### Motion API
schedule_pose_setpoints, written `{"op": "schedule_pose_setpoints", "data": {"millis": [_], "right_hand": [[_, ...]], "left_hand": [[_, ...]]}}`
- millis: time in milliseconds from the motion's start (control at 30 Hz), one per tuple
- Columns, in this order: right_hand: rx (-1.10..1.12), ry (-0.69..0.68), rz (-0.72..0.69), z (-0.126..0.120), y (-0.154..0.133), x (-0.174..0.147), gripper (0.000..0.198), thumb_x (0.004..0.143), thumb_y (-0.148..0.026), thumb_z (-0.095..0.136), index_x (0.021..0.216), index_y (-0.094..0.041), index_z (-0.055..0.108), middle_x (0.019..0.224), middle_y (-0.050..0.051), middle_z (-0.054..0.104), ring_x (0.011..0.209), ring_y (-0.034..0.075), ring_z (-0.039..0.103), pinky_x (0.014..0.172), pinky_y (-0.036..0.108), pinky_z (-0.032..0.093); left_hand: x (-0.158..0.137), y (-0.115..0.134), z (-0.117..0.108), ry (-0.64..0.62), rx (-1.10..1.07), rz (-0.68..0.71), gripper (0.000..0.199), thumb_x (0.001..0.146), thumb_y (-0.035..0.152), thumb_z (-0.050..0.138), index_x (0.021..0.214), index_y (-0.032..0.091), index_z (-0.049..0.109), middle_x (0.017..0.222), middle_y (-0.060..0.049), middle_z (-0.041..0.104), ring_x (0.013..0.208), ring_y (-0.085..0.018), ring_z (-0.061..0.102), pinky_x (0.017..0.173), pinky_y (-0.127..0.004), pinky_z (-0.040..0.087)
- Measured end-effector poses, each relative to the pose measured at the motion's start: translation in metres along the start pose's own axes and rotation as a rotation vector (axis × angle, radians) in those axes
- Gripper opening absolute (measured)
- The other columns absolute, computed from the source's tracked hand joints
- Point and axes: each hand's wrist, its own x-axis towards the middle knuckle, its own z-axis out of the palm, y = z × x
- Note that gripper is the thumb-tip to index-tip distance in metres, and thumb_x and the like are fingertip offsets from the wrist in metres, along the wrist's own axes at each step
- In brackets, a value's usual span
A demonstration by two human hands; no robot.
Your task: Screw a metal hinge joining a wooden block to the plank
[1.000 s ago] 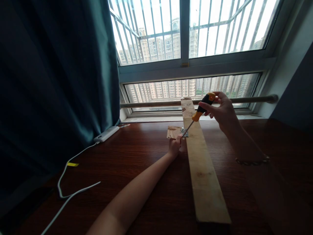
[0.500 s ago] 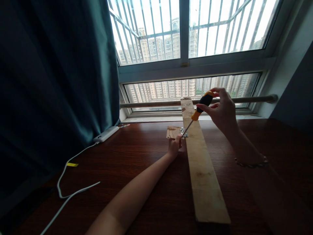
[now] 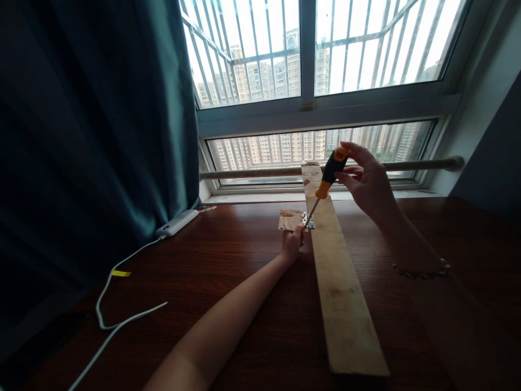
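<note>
My right hand (image 3: pixel 368 184) is closed on the yellow-and-black handle of a screwdriver (image 3: pixel 329 172), fingers near its top end. The shaft slants down to a silver metal hinge (image 3: pixel 310 220). That hinge bridges a long wooden plank (image 3: pixel 344 288) and a small wooden block (image 3: pixel 290 219) on its left. At the screwdriver's tip, my left hand (image 3: pixel 291 244) has its thumb and fingers pinched together at the near edge of the block and hinge. What lies between those fingers is too small to see.
The dark red-brown wooden tabletop (image 3: pixel 228 244) runs up to the window sill. Beyond it a metal rail (image 3: pixel 252 174) crosses before the window. To the left are a white power strip (image 3: pixel 177 222), its white cable (image 3: pixel 97 304) and a dark blue curtain (image 3: pixel 163 108).
The screwdriver handle has swung slightly left and stands steeper, its end cap now turned differently. My right fingers have shifted on it. The left hand stays at the hinge.
</note>
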Motion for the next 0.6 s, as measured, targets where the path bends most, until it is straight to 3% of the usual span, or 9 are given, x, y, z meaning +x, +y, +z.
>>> {"op": "schedule_pose_setpoints", "data": {"millis": [133,400,600], "right_hand": [[0.000,-0.004,0.000,-0.0020,0.0020,0.0007,0.060,0.067,-0.016,0.056,0.124,-0.028,0.042,0.114,0.006,0.052,0.078,0.019,0.059,0.059,0.032,0.055],[-0.021,0.008,0.019,-0.0029,-0.0011,0.0014,0.059,0.066,-0.017,0.056,0.122,-0.027,0.043,0.114,0.006,0.052,0.080,0.020,0.059,0.057,0.033,0.055],[-0.025,0.003,0.027,-0.0020,-0.0018,0.0011,0.058,0.065,-0.017,0.056,0.122,-0.027,0.044,0.113,0.005,0.053,0.078,0.019,0.059,0.057,0.033,0.055]], "left_hand": [[-0.0003,0.0003,-0.0002,0.010,0.051,0.022,0.034,0.072,0.037,0.049,0.045,0.018,0.039,0.036,0.005,0.034,0.031,-0.006,0.031,0.033,-0.021,0.024],[-0.0012,0.0029,0.0023,-0.009,-0.057,-0.014,0.026,0.070,0.034,0.050,0.051,0.018,0.041,0.036,0.006,0.034,0.031,-0.006,0.029,0.034,-0.021,0.023],[-0.0002,0.0005,0.0011,-0.015,-0.012,-0.036,0.032,0.071,0.036,0.048,0.046,0.018,0.040,0.036,0.004,0.037,0.032,-0.007,0.032,0.035,-0.023,0.023]]}}
